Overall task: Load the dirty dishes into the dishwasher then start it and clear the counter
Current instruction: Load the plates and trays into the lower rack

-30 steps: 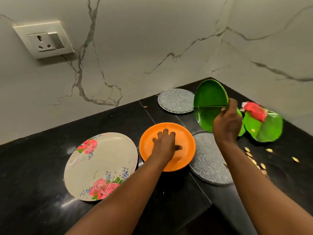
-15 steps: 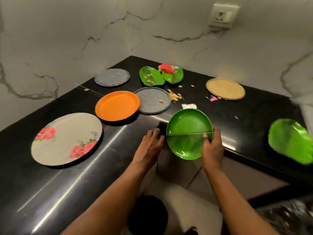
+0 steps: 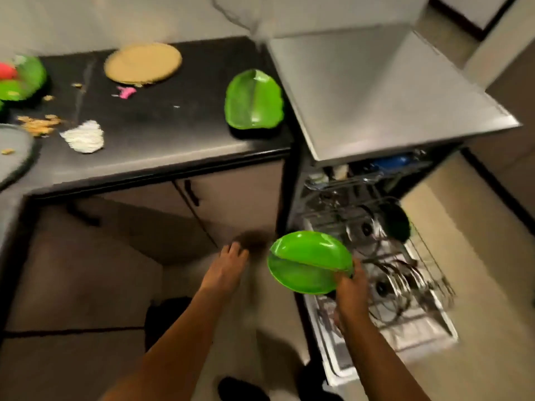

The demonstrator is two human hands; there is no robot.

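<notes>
Beside a black counter [image 3: 162,131], above the dishwasher's [image 3: 390,117] pulled-out lower rack [image 3: 405,279], my right hand [image 3: 351,287] grips the rim of a divided green plate [image 3: 307,263], while my left hand [image 3: 227,267] hangs empty, fingers straight.

Open floor [image 3: 86,299] lies under both forearms, with nothing between the right hand [image 3: 351,287] and the pulled-out dishwasher rack [image 3: 405,273]. The rack's upright wires and a dark dish [image 3: 396,224] at its far end crowd it. The table [image 3: 162,123] edge overhangs to the left.
</notes>
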